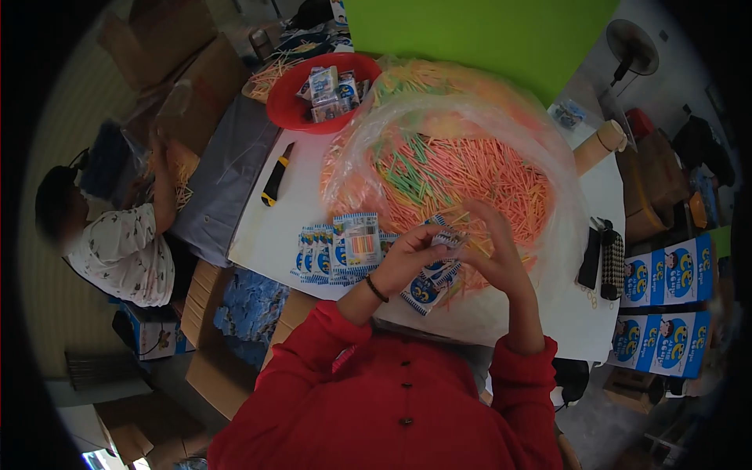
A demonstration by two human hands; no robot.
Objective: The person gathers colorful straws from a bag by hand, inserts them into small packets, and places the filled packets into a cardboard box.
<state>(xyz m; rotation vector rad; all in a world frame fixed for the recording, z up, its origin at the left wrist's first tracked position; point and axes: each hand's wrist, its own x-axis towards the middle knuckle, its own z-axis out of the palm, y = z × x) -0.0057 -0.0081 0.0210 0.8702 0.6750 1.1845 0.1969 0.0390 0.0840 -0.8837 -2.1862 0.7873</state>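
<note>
My left hand (411,258) is closed, pinching a small clear and blue-white printed packet (446,241) above the near edge of the sticks. The right hand (497,252) curves around the packet's other side, its thumb close to the packet and its fingers spread apart. Below my left fingers lies another blue-and-white packet (423,294), tilted on the table edge. Several similar packets (337,247) overlap in a row to the left. Just beyond my hands, a large clear plastic bag (568,176) lies open, full of thin pink, orange, yellow and green sticks (470,172).
A red basin (282,106) holds several packets at the back left. A yellow-black utility knife (276,178) lies on the white table (262,239). Another person (125,243) works at the left. Blue-white boxes (666,274) stack at the right. An open carton (207,313) stands below left.
</note>
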